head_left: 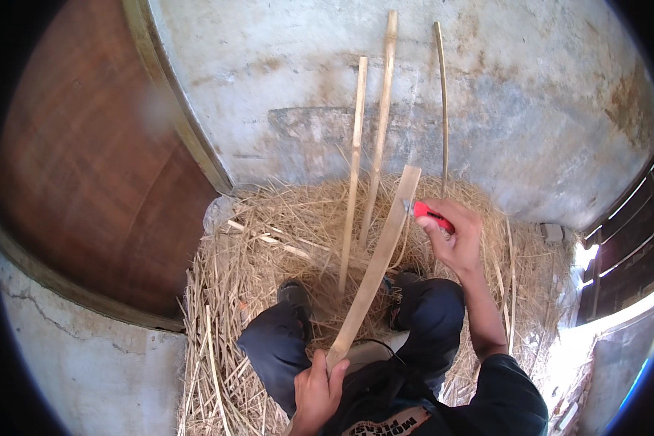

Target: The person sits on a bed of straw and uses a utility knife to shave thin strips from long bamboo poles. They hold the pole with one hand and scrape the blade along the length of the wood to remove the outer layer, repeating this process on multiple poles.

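A long flat bamboo strip (374, 272) slants up and away from my lap, between my knees. My left hand (318, 389) is closed around its near end, with the thumb along the strip's edge. Near the far end, my right hand (454, 231) grips a red utility knife (434, 216). The knife's short metal blade rests at the strip's right edge, close to the tip. How deep the blade sits in the bamboo is too small to tell.
Two bamboo poles (354, 160) (382, 123) and a thinner stick (443, 94) lean on the stained wall (516, 131). Straw-like shavings (269, 211) cover the floor around my feet. A brown wooden panel (94, 160) stands at left, dark slats (625, 254) at right.
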`<action>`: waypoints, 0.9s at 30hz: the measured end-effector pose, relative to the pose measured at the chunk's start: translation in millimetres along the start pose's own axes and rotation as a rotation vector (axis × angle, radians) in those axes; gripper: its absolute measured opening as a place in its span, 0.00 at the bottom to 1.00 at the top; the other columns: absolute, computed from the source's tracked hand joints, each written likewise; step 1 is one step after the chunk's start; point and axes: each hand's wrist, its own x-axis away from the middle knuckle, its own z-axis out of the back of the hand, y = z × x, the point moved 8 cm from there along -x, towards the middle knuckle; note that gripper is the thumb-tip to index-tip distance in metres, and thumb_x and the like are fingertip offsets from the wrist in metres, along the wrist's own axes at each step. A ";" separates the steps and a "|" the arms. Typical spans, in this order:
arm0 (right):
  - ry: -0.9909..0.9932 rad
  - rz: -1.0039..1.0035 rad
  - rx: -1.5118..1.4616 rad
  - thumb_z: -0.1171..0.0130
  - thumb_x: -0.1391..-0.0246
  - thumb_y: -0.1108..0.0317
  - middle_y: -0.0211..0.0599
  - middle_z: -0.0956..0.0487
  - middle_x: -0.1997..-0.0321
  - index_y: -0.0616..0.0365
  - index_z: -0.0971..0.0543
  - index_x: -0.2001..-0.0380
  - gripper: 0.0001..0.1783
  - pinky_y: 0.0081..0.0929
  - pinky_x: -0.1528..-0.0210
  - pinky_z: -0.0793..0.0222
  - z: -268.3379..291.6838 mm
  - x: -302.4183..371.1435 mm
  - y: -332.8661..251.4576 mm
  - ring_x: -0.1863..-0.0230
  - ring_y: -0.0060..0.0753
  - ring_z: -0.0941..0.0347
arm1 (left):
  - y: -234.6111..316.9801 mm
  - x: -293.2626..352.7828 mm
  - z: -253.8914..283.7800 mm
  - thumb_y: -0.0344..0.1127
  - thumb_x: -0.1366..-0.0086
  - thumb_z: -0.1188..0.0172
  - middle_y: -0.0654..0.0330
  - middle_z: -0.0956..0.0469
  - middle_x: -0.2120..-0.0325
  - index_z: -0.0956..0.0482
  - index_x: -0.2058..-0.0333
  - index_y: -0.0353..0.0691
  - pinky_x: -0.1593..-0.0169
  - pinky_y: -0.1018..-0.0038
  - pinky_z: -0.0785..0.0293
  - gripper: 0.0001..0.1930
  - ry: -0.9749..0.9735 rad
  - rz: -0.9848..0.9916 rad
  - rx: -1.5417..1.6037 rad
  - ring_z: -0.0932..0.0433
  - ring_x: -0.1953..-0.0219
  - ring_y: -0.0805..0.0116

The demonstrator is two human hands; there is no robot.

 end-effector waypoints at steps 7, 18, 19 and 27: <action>0.162 -0.347 0.143 0.41 0.29 0.46 0.23 0.22 0.80 0.53 0.10 0.52 0.23 0.23 0.78 0.48 32.8 -46.3 120.6 0.81 0.17 0.39 | -39.3 31.7 -11.2 0.53 0.23 0.40 0.41 0.13 0.61 0.22 0.43 0.42 0.57 0.55 0.19 0.23 -0.172 0.254 -0.069 0.10 0.58 0.52; -0.071 -0.015 -0.155 0.27 0.41 0.53 0.31 0.22 0.76 0.52 0.12 0.56 0.17 0.31 0.74 0.30 -16.5 40.2 -28.0 0.78 0.28 0.24 | 17.2 -31.4 24.8 0.40 0.28 0.32 0.49 0.22 0.82 0.25 0.60 0.35 0.76 0.64 0.29 0.14 0.169 -0.031 0.187 0.19 0.81 0.51; -0.158 0.059 -0.130 0.25 0.45 0.52 0.29 0.22 0.76 0.49 0.12 0.56 0.18 0.30 0.75 0.30 -22.4 49.0 -48.4 0.78 0.29 0.24 | 25.0 -35.1 27.5 0.39 0.28 0.31 0.49 0.22 0.82 0.25 0.60 0.35 0.76 0.65 0.29 0.14 0.180 -0.041 0.190 0.19 0.81 0.52; -0.256 0.231 -0.148 0.22 0.54 0.50 0.21 0.22 0.77 0.47 0.12 0.58 0.22 0.26 0.78 0.33 -37.9 75.3 -99.0 0.81 0.27 0.26 | 58.4 -44.5 30.2 0.36 0.31 0.28 0.48 0.19 0.78 0.25 0.58 0.34 0.76 0.67 0.28 0.15 0.153 -0.162 0.218 0.19 0.81 0.54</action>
